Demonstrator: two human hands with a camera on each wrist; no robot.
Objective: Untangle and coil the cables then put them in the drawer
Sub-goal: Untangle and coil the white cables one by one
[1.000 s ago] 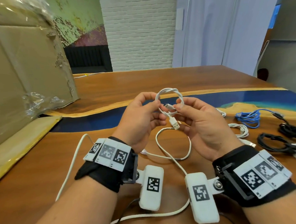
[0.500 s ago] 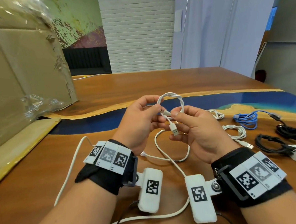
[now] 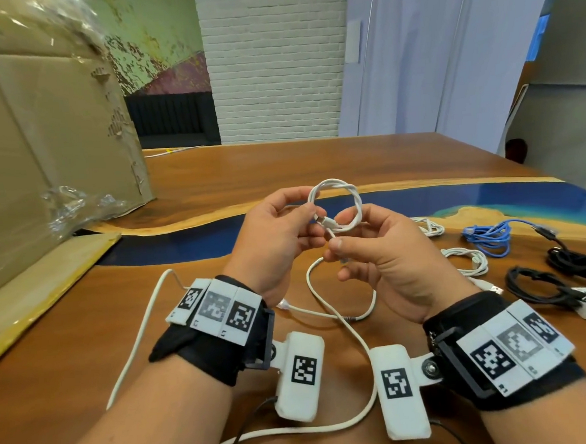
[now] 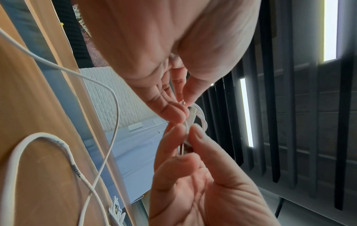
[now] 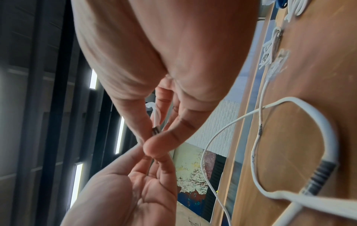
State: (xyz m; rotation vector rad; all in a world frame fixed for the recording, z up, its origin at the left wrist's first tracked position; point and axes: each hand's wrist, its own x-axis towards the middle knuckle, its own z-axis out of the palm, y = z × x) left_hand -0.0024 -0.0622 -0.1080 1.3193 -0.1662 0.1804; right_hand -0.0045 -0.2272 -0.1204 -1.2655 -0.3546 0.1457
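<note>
Head view first: we see the wooden counter spread under our grip, with a big cardboard box far off to its left. Right of the grip lie other cables: a blue cable, a black cable and a small white bundle, all well apart from our hands. Just below the grip a loose white cable loops on the counter.

Above the counter we hold the white cable coil between both hands. Our left hand pinches the coil's left side with thumb and fingers. Our right hand has its thumb and forefinger closed narrow on the cable's tail just under the coil, and the small connector sits inside the ring between the two grips.
</note>
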